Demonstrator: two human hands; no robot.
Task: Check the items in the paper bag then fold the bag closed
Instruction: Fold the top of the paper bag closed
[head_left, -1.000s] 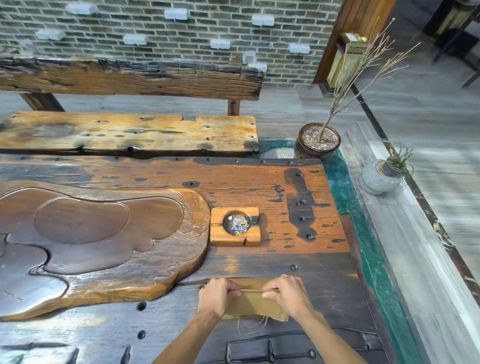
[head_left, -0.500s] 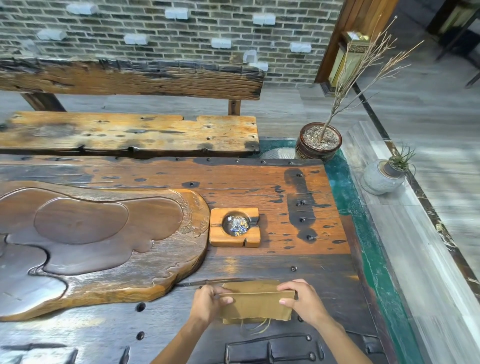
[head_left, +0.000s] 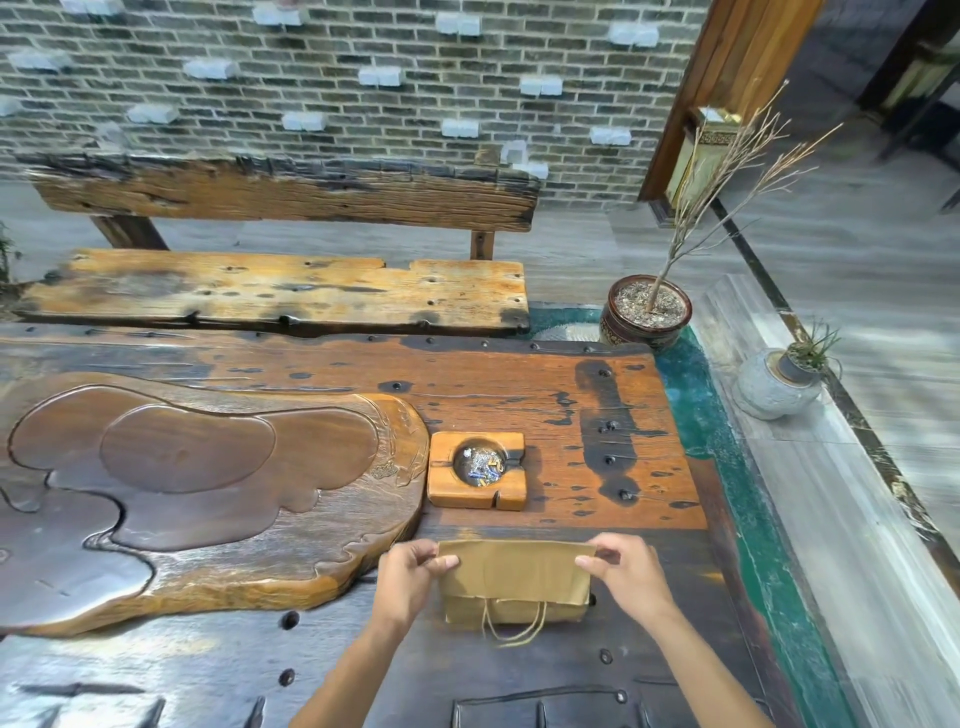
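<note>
A brown paper bag (head_left: 511, 574) lies flat on the dark wooden table (head_left: 597, 415) near its front edge, its top part folded over toward me. Twine handles hang out from under the fold at the bag's near side. My left hand (head_left: 410, 577) pinches the bag's upper left corner between thumb and fingers. My right hand (head_left: 626, 571) pinches the upper right corner the same way. What is inside the bag is hidden.
A square wooden ashtray (head_left: 478, 469) with litter in its bowl sits just beyond the bag. A large carved wooden tea tray (head_left: 182, 493) fills the table's left. A bench (head_left: 280, 291) stands behind, and two potted plants (head_left: 647, 312) sit at the right.
My hands have moved apart from the bag's middle to its two upper corners. The folded flap now lies wider and flatter over the bag.
</note>
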